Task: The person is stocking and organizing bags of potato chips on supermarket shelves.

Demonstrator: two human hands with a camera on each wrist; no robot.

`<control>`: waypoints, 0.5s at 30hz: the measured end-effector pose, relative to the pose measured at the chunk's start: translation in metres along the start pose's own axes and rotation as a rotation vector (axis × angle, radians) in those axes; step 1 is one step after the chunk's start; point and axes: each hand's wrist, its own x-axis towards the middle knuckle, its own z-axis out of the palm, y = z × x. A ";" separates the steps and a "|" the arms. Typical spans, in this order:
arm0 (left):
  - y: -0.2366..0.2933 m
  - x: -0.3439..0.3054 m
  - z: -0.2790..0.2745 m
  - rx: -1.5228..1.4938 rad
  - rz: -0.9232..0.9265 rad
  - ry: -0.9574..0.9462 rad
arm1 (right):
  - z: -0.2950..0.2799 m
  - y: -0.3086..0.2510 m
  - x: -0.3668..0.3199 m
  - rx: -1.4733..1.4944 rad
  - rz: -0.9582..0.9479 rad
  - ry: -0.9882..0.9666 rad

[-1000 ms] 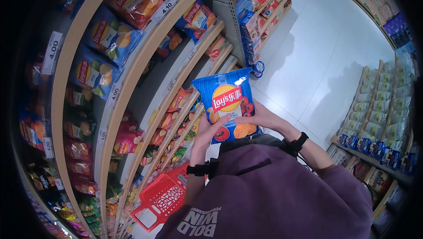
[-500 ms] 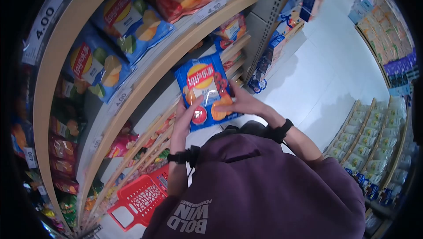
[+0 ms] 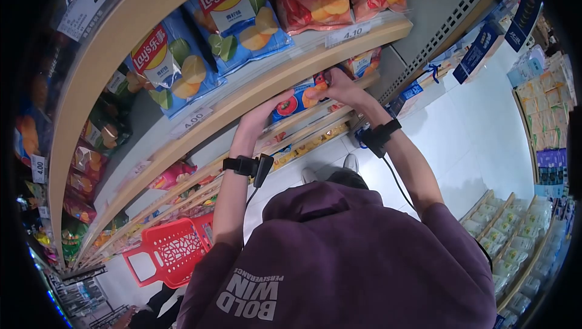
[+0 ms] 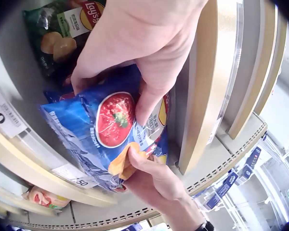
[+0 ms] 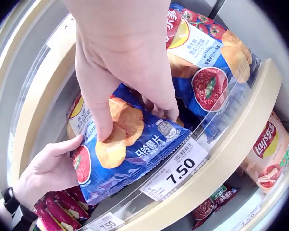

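Blue chip bag (image 5: 125,166) held in two bare hands at a shelf (image 5: 253,115) whose front strip carries a 7.50 price label (image 5: 177,168). In the right wrist view, the bag's long axis runs from about 11 o'clock, where its printed logo lies, to about 5 o'clock, where its bottom seal lies. The seal overlaps the shelf's front strip (whether the two touch cannot be told). In the left wrist view the same axis appears from about 2 o'clock to 8 o'clock, the seal being toward 8. The fingers of the left hand (image 4: 139,43) hold the bag, with the thumb on the printed front and others reaching round the far side. The fingers of the right hand (image 5: 125,57) also hold it, the thumb over the printed chips. A second blue bag (image 5: 209,82) lies just beside it, toward 1 o'clock in the right wrist view; a green chip bag (image 4: 62,38) lies near 11 o'clock in the left wrist view. In the head view, the board of the upper shelf (image 3: 251,89) hides part of the held bag, and a red basket (image 3: 176,250) is well apart, toward 7 o'clock.
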 end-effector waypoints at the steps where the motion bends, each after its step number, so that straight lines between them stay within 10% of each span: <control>1: 0.001 0.005 0.000 -0.001 0.025 0.001 | 0.001 0.005 0.008 0.085 -0.110 0.018; 15: -0.069 0.053 -0.016 0.302 -0.206 -0.043 | 0.017 0.062 0.033 -0.029 -0.034 0.193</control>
